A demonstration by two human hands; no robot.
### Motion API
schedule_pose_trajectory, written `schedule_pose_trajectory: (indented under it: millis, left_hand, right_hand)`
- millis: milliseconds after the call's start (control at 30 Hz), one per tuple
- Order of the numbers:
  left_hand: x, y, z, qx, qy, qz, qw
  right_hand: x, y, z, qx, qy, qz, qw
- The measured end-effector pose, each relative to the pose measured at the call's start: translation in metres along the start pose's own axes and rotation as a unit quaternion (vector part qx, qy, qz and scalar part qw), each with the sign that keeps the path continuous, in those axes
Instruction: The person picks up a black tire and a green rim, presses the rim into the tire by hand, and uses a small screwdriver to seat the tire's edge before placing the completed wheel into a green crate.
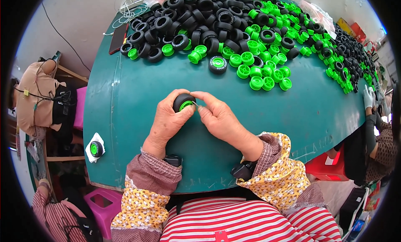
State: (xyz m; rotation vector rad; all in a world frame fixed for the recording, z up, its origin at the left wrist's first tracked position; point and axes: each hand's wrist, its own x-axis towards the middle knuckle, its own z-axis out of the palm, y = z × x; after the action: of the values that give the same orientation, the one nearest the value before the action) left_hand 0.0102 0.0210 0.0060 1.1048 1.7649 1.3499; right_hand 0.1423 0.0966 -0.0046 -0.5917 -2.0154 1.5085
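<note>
My left hand [169,117] grips a small toy wheel, a black rubber tyre [182,100] around a bright green rim [186,104]. Thumb and fingers wrap its left side and hold it just above the table. From the right, my right hand [219,119] pinches a thin, metal-looking tool [195,103], its tip against the seam of tyre and rim. My fingers hide most of that tool. Beyond my hands lies another wheel [217,64], its green rim inside a black tyre. Loose green rims [256,82] are clustered to the right of it.
A large heap of black tyres [200,21] covers the far side of the green table [138,87]. Mixed rims and tyres spread right. One wheel [96,149] sits on white paper at the left edge. A co-worker's gloved hand [368,97] is at far right.
</note>
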Motion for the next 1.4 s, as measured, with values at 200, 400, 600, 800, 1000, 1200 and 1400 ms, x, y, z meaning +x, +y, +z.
schedule_pose_trajectory:
  millis: [200,400,600,800,1000,1200,1400]
  left_hand:
    - [0.002,-0.004,-0.002,0.095,-0.024,0.023,0.995]
    - [0.000,-0.009,-0.001,0.133,-0.028,0.033,0.990]
    - [0.000,-0.002,0.008,0.034,0.040,0.057,0.997]
    - [0.000,-0.004,0.000,0.123,0.004,0.049,0.991]
    - [0.002,-0.006,0.001,0.137,-0.017,0.079,0.987]
    - [-0.002,0.000,0.010,0.094,0.045,0.128,0.986]
    - [-0.001,-0.004,0.004,0.109,0.011,0.095,0.989]
  right_hand:
    - [-0.009,-0.010,0.003,-0.163,-0.002,-0.042,0.986]
    - [-0.007,-0.008,0.003,-0.141,-0.026,-0.028,0.989]
    - [0.000,0.009,-0.001,-0.049,0.007,-0.030,0.998]
    - [-0.010,-0.011,0.003,-0.189,-0.005,-0.021,0.982]
    - [-0.007,-0.012,0.001,-0.151,-0.014,0.007,0.988]
    - [-0.001,0.006,-0.001,-0.052,0.028,-0.028,0.998]
    - [-0.008,-0.008,0.001,-0.136,0.003,0.007,0.991]
